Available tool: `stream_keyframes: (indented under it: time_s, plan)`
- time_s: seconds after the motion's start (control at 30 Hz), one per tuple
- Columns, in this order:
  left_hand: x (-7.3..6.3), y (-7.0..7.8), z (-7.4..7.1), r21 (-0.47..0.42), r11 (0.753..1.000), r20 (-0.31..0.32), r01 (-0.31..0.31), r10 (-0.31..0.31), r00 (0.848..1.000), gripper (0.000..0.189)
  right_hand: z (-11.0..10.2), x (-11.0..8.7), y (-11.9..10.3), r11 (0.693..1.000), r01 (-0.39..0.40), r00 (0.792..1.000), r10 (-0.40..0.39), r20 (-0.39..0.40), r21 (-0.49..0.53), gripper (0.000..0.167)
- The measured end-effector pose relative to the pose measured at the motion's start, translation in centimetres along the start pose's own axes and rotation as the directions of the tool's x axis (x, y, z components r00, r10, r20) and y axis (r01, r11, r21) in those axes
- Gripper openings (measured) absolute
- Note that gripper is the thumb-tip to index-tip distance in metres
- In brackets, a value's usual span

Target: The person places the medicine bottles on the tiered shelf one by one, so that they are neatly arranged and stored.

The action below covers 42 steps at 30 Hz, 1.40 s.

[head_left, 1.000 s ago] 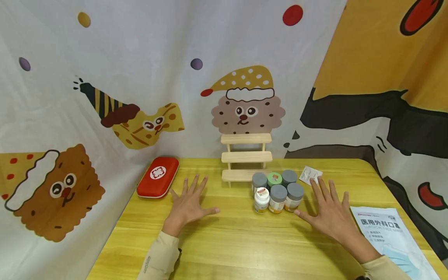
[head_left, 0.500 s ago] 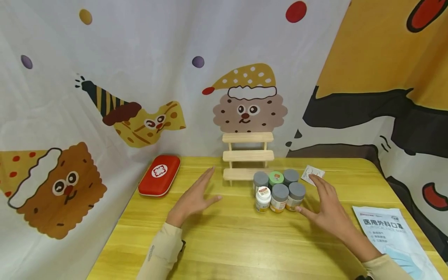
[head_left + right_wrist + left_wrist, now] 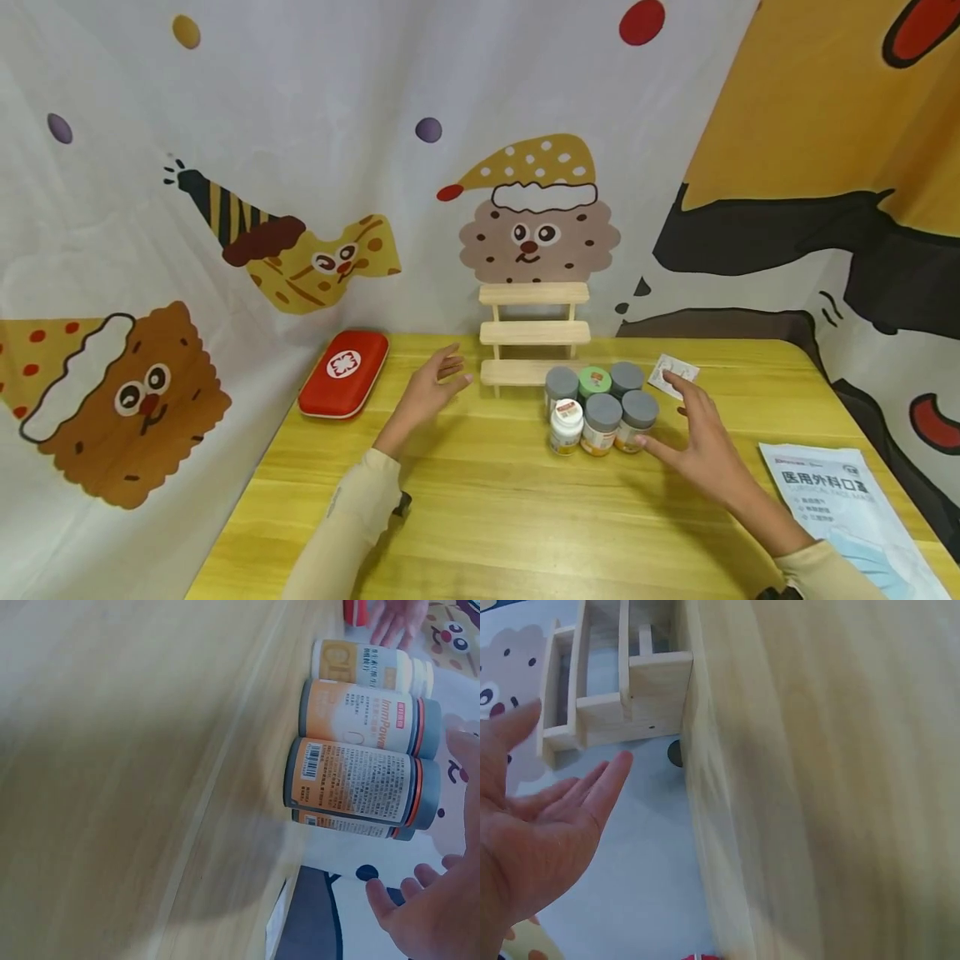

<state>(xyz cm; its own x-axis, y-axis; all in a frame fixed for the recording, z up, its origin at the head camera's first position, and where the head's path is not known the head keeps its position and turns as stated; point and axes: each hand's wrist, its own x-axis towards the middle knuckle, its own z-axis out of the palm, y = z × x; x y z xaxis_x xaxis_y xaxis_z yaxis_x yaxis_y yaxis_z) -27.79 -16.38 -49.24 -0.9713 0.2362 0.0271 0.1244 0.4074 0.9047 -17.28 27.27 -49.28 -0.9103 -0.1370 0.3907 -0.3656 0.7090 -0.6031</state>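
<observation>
My left hand [image 3: 429, 390] hovers with loosely bent fingers just left of a three-step wooden shelf [image 3: 534, 333], holding nothing. The left wrist view shows its palm and spread thumb before the shelf's side [image 3: 630, 727]. My right hand [image 3: 705, 446] is held beside a cluster of several pill bottles, thumb and fingers apart. Its thumb tip overlaps the front right grey-capped bottle [image 3: 637, 417] in the head view. A white bottle [image 3: 566, 427] stands at the front left of the cluster, and a green-capped bottle [image 3: 594, 381] at the back. Orange-and-white labels show on a bottle [image 3: 356, 780] in the right wrist view.
A red zip case [image 3: 343, 375] with a white emblem lies at the table's back left. Behind the right hand is a small white printed packet [image 3: 672, 375]. A face mask pouch [image 3: 847, 508] lies at the right. A cartoon-printed curtain [image 3: 360, 100] hangs behind the table.
My left hand has turned from palm-down with spread fingers and moved forward and right toward the shelf. The right hand's fingers have drawn together and bent a little. Bottles and shelf stay put.
</observation>
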Motion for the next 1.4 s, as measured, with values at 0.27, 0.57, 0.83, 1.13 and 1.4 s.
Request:
stream_keyframes:
  time_s: [0.27,0.57,0.83,1.13,1.4]
  plan:
    - [2.8,-0.3,0.6,-0.224,0.966,-0.008,0.131,-0.137,0.991,0.055,0.2,0.1,0.1,0.997,0.054,0.997,-0.057,-0.047,-0.06,0.116]
    - [4.1,-1.2,1.3,-0.376,0.866,0.064,0.331,-0.332,0.941,0.046,0.7,0.4,-0.1,0.999,0.034,0.999,-0.036,-0.04,-0.039,0.114]
    - [4.3,-1.8,1.7,-0.36,0.853,0.153,0.376,-0.344,0.926,0.047,1.4,0.3,-0.1,0.999,0.052,0.997,-0.052,-0.057,-0.016,0.114]
    - [4.6,-2.2,2.6,-0.342,0.852,0.199,0.397,-0.347,0.917,0.047,2.0,0.3,-0.3,0.997,0.053,0.991,-0.06,-0.121,-0.057,0.097]
    - [4.7,-3.6,2.6,-0.421,0.813,0.23,0.403,-0.334,0.914,0.044,2.4,0.8,-0.9,0.998,-0.027,0.987,0.017,-0.159,-0.061,0.071]
